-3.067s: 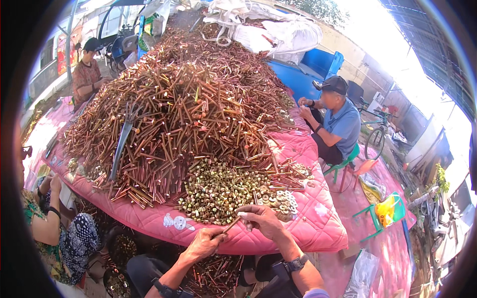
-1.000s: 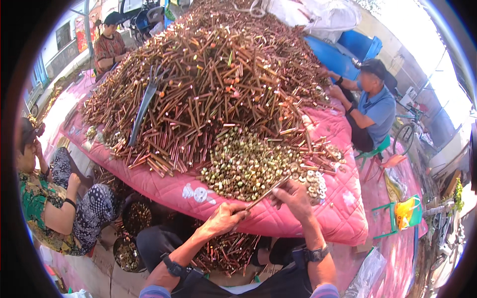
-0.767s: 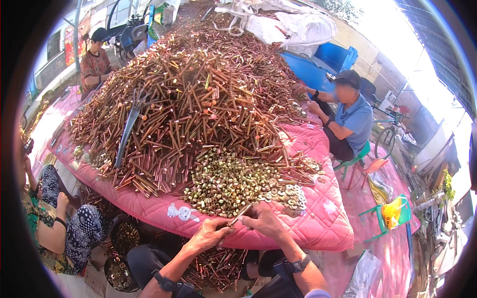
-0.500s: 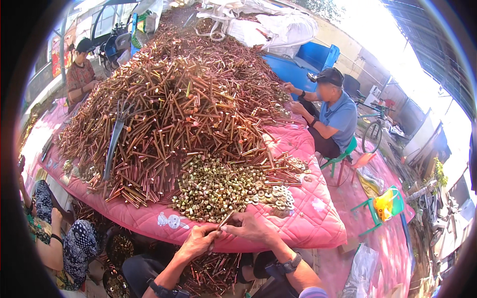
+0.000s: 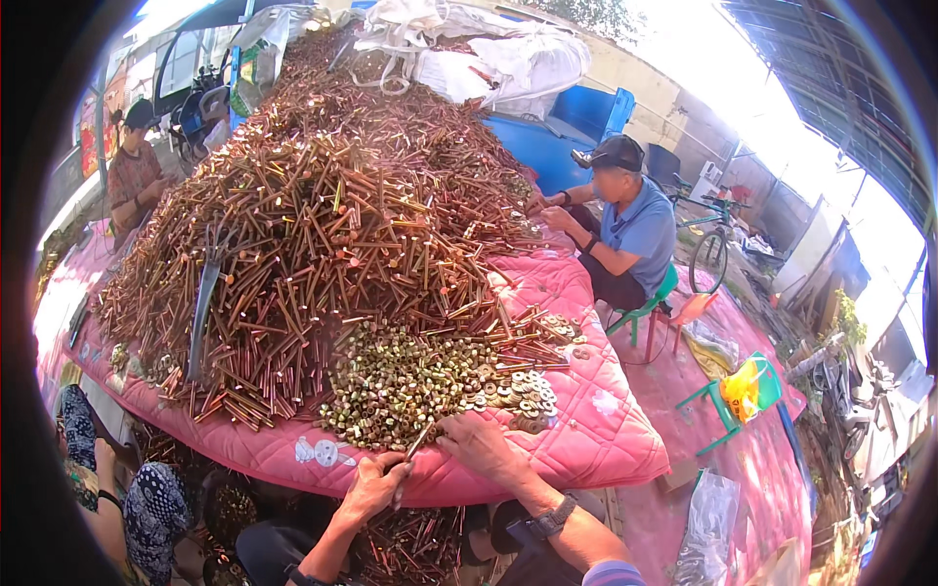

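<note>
My left hand (image 5: 375, 486) is closed around a long coppery bolt (image 5: 420, 439), its upper end sticking out towards the pile. Just right of the bolt, my right hand (image 5: 481, 446) has bent fingers at the near edge of a heap of small yellowish nuts (image 5: 391, 381); whatever is between the fingertips is too small to make out. Flat washers (image 5: 523, 393) lie to the right of the nuts. Behind them rises a large mound of similar bolts (image 5: 313, 234). Everything rests on a pink quilted cover (image 5: 611, 439).
A fork-like tool with a grey-blue handle (image 5: 203, 317) lies on the mound's left. Across at the right, a person in a blue shirt (image 5: 640, 234) handles bolts; another person (image 5: 134, 176) sits far left. A green stool (image 5: 767, 386) with a yellow bag stands at right.
My right hand has moved off the bolt to the right, to the edge of the nuts. My left hand keeps the bolt, slightly lower. The whole view has shifted a little.
</note>
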`<state>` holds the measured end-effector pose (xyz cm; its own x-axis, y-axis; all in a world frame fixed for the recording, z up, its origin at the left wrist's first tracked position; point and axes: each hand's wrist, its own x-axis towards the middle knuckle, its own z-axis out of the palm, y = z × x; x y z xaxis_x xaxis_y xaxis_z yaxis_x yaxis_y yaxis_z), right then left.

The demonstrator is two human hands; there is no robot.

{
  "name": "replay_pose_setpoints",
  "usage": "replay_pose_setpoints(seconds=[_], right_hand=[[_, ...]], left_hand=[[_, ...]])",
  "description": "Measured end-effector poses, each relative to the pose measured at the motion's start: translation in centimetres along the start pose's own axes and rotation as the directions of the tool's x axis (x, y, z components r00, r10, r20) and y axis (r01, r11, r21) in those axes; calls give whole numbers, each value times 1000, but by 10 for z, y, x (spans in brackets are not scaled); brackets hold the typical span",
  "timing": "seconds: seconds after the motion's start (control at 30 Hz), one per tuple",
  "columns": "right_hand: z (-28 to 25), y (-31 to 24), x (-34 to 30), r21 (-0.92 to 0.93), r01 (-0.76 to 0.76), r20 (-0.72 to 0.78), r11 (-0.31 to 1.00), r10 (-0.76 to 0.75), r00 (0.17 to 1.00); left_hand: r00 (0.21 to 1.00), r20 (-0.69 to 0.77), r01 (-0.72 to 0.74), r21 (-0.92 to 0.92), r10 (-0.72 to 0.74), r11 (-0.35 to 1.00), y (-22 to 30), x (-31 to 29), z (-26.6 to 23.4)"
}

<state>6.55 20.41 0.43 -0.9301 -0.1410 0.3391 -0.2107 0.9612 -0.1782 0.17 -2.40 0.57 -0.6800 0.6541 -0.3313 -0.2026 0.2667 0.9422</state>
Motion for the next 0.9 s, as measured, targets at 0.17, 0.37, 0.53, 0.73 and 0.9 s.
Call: replay_pose_setpoints(seconds=[0.17,0.37,0.53,0.73,0.9], right_hand=[[1,-8,10,-161,139,158,977,-113,981],[-11,-7,4,357,-322,49,877,327,944],[-23,-11,14,859,-378,220,345,418,882],[-25,-10,13,890,-323,220,321,317,922],[-31,-12,12,820,-274,147,502,279,949]], left_hand=[[997,-77,-15,41,18,999,-5,-6,-6],[999,-14,-46,66,47,997,-1,-2,0],[998,-41,-43,113,48,993,4,-12,-5],[999,-19,-21,198,26,980,17,-21,-8],[996,39,-84,335,75,938,12,-20,-12]])
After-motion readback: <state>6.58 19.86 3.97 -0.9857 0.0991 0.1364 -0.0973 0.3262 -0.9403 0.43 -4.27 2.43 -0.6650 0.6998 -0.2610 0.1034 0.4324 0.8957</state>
